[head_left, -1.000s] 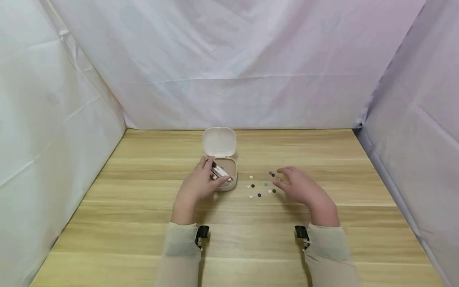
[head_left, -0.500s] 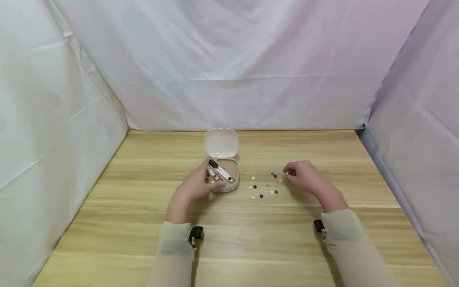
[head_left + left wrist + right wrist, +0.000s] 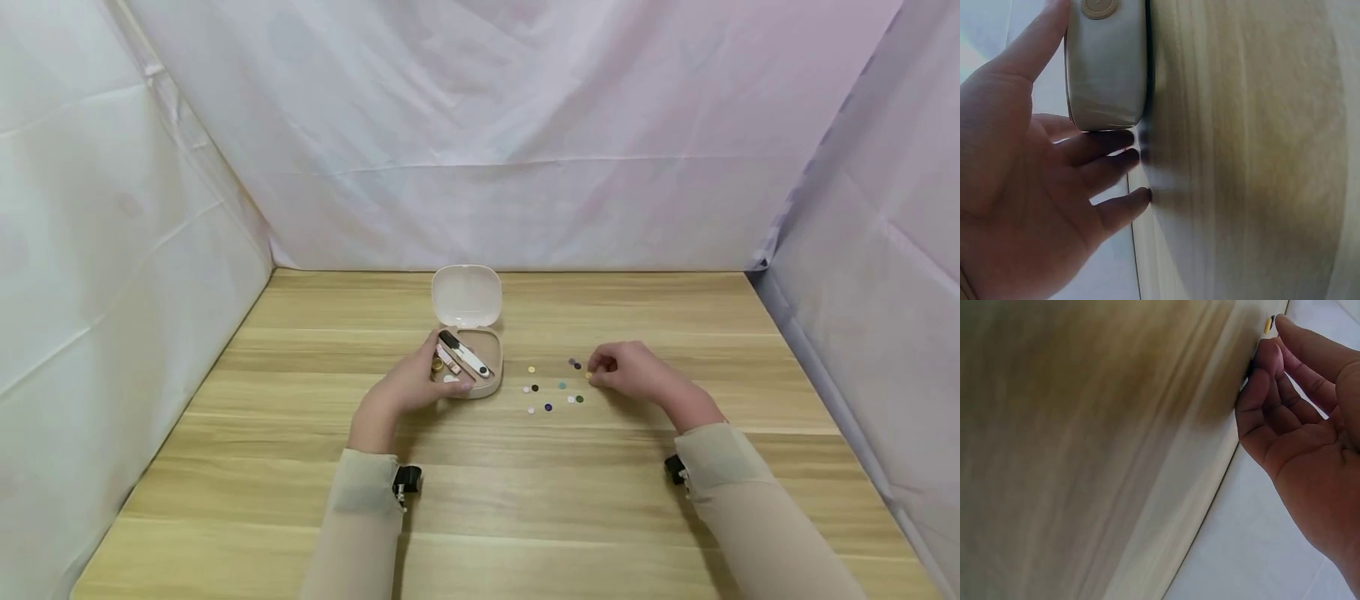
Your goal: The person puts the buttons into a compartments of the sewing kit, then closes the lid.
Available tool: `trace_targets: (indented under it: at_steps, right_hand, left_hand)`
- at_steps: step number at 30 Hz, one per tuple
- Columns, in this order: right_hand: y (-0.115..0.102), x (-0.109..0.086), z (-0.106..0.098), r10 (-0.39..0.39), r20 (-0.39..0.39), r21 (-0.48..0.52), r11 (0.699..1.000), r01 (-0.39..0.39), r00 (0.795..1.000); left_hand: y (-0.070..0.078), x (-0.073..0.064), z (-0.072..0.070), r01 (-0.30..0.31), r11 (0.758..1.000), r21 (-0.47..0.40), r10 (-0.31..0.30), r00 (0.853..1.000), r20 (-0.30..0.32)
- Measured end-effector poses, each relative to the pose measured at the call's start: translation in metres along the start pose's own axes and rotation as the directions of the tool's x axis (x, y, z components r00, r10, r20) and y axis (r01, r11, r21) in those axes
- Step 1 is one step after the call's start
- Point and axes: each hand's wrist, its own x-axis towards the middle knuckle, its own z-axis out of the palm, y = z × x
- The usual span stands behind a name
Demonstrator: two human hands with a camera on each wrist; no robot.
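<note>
A wooden table fills the lower frame, an open case just left of centre, lid raised at its far side, presumably to leave its contents within reach. The left hand curves round the case, thumb in front, likely to steady it. Well apart, right of centre, the right hand (fingers bent) meets a yellow button; whether it pinches it, I cannot tell. A black-and-white tool lies slantwise in the case; loose buttons dot the table between the hands
</note>
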Motion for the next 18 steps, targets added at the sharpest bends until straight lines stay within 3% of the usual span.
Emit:
trace_targets:
  at_steps: [6,18]
  right_hand:
    - [-0.001,0.003,0.0,0.034,0.031,0.032,0.999,-0.035,0.999]
    - [-0.01,0.003,-0.001,-0.004,0.028,-0.022,1.0,0.005,1.0]
  left_hand:
    - [-0.006,0.001,0.001,0.043,0.999,-0.008,-0.043,0.999,0.03]
    - [-0.012,-0.004,0.001,0.029,0.999,-0.032,-0.028,0.999,0.026]
